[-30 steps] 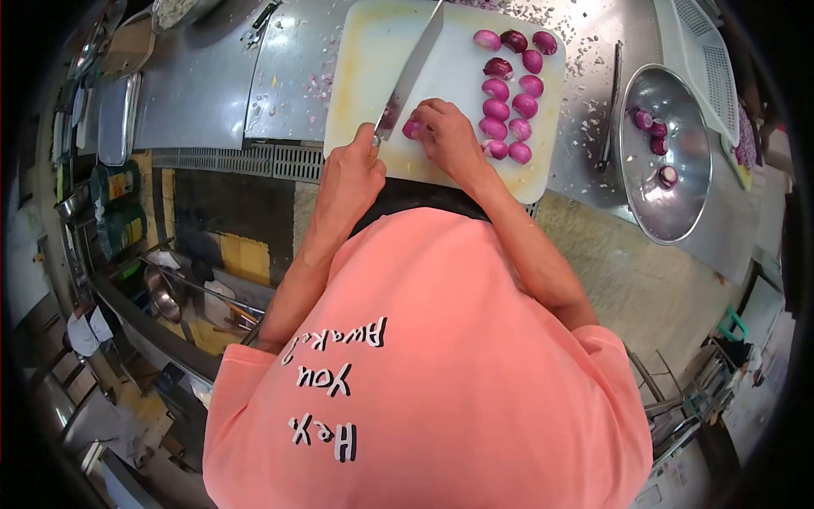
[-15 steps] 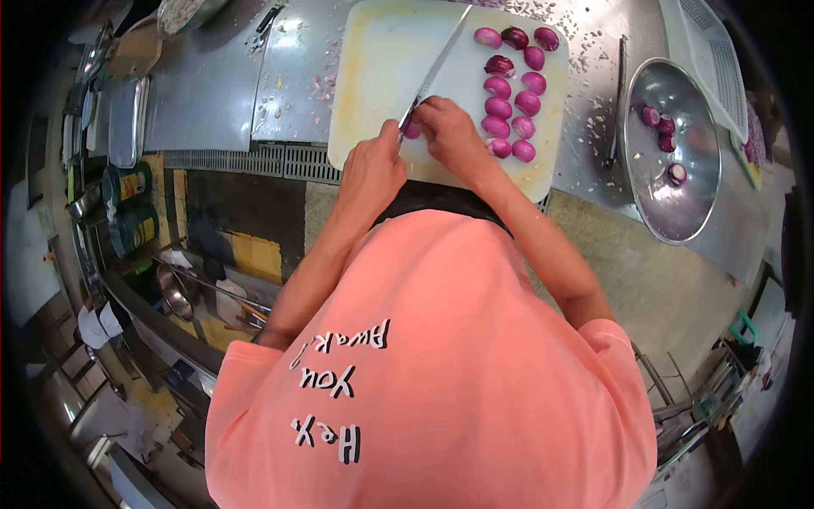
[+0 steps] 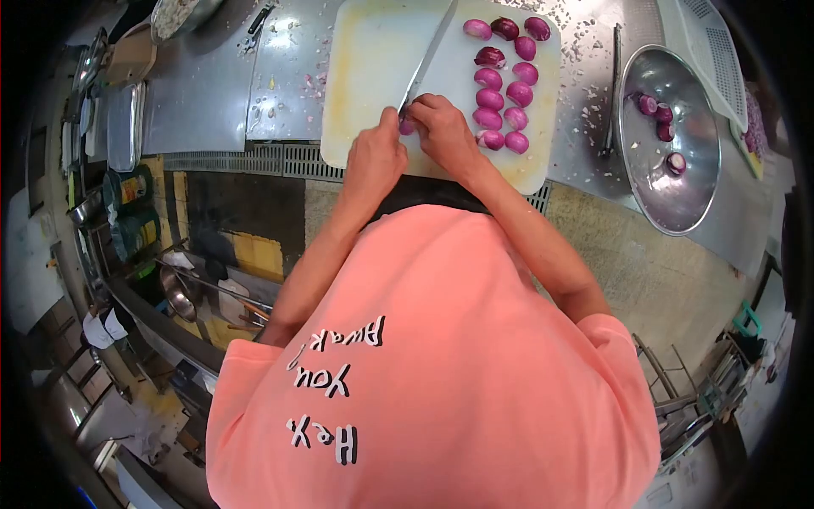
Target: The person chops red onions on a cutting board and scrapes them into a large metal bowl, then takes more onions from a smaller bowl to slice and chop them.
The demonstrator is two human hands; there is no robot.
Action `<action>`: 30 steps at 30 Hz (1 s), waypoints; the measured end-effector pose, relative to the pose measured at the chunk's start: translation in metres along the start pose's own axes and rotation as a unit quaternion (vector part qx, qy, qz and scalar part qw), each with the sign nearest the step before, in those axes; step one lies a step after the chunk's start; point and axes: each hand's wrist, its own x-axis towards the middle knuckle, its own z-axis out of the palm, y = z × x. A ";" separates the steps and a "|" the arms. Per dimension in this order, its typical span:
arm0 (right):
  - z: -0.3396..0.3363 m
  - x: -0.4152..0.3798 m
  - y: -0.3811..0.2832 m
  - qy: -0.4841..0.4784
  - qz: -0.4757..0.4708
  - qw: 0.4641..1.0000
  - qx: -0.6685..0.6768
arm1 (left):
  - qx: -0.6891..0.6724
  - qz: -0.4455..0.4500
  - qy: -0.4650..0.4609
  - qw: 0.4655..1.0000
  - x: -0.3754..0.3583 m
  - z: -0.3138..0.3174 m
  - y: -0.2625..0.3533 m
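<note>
My left hand [image 3: 376, 157] is closed round the handle end of a long kitchen knife [image 3: 431, 55], whose blade slants away over the white cutting board [image 3: 365, 64]. Beside it, my right hand [image 3: 443, 136] pinches a small red onion piece [image 3: 407, 127] low on the board, close to the knife's near end. The fingers of both hands partly cover that piece. Right of my hands, peeled red onion halves [image 3: 488, 99] stand in two rough columns. A darker one [image 3: 489, 57] still shows loose skin.
A steel bowl [image 3: 670, 199] with several red onions [image 3: 666, 131] stands on the right of the metal counter [image 3: 585, 102]. A dark long-handled tool [image 3: 612, 93] lies between board and bowl. White and purple scraps litter the counter. Another bowl [image 3: 188, 15] sits at the far left.
The view has shifted slightly, so board and bowl appear a little higher and further left. Both hands stay together at the onion piece, with small finger movement; the knife stays in my left hand.
</note>
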 end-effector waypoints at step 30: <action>0.003 -0.008 0.012 0.042 -0.033 0.998 0.016 | -0.039 0.016 0.014 0.999 0.001 -0.005 0.012</action>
